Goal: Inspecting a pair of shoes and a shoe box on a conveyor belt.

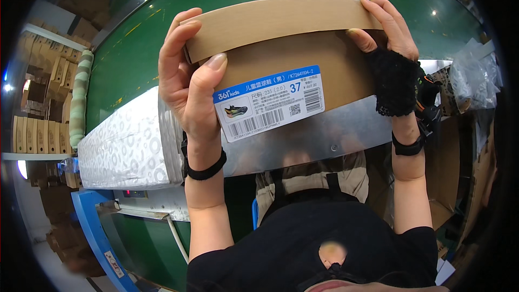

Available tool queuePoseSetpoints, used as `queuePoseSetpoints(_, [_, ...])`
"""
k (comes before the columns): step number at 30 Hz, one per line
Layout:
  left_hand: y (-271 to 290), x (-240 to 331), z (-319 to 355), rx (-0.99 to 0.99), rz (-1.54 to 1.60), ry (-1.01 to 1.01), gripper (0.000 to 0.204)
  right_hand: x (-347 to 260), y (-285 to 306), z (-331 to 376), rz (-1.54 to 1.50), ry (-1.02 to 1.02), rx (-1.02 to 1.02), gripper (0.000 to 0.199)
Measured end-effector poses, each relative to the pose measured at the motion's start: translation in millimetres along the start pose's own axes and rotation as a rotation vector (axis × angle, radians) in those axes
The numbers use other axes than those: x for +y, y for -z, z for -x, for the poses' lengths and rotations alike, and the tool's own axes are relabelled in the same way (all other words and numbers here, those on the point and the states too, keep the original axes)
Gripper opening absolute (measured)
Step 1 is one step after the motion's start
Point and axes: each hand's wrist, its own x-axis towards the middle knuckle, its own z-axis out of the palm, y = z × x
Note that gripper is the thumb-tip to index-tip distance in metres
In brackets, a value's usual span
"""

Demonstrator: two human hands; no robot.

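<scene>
Between my two hands is a brown cardboard shoebox (303,51), its lid (286,19) down over the top. A white and blue label (270,103) with a small shoe picture and barcodes is on the side facing me. My left hand (189,81) wraps the left end, its thumb on the box side and fingers at the lid's corner. At the right end, my right hand (392,59), in a black fingerless lace glove, grips with its thumb below the lid edge and fingers on top. The box's inside is hidden.
Beneath the box lies a green worktop (140,48) with a metal front edge (303,143). A stack of patterned white paper (130,140) sits at left. Clear plastic bags (473,67) and a shoe (427,89) are at right. Shelves of shoeboxes (40,135) stand far left.
</scene>
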Motion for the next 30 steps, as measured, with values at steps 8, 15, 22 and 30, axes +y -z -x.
queuePoseSetpoints(8, [-3, 7, 6, -0.040, -0.080, -0.022, 0.042, 2, 2, 7, -0.021, -0.010, 0.001, 0.045])
queuePoseSetpoints(15, [-9, 13, 17, -0.074, -0.119, -0.068, 0.040, 5, 10, 16, -0.004, 0.039, 0.009, 0.044])
queuePoseSetpoints(22, [-17, 19, 37, -0.111, -0.203, -0.121, 0.037, 13, 19, 38, -0.010, 0.051, 0.035, 0.047])
queuePoseSetpoints(30, [-27, 21, 39, -0.172, -0.232, -0.155, 0.037, 21, 38, 46, 0.089, 0.082, 0.043, 0.046])
